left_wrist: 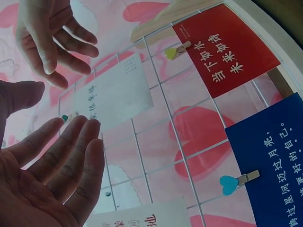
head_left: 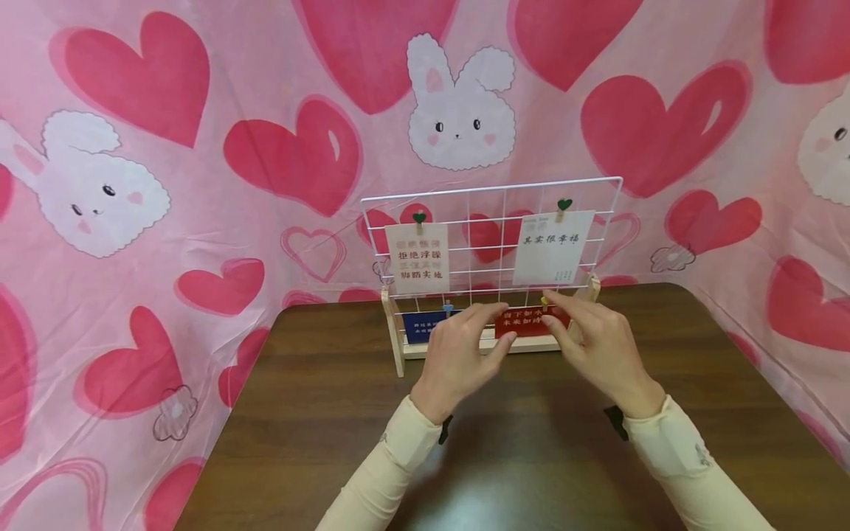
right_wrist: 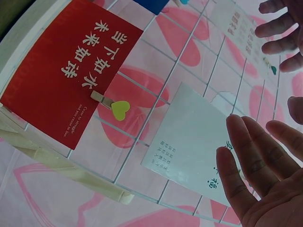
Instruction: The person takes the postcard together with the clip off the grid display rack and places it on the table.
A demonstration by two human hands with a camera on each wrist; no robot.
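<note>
Hovering with straight, empty fingers before the red card (head_left: pixel 531 322) clipped low on the white wire grid (head_left: pixel 491 243), left hand (head_left: pixel 458 354) and right hand (head_left: pixel 598 346), blue card (head_left: pixel 418 327) alongside; yellow heart clip (right_wrist: pixel 119 109) plain only from the wrists.

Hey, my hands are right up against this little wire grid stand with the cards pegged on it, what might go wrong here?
The wire grid stands upright on a narrow wooden base, so a nudge from the left hand or right hand could tip it backward. The red card hangs by one yellow heart peg; brushing it might knock it loose or crooked.
</note>
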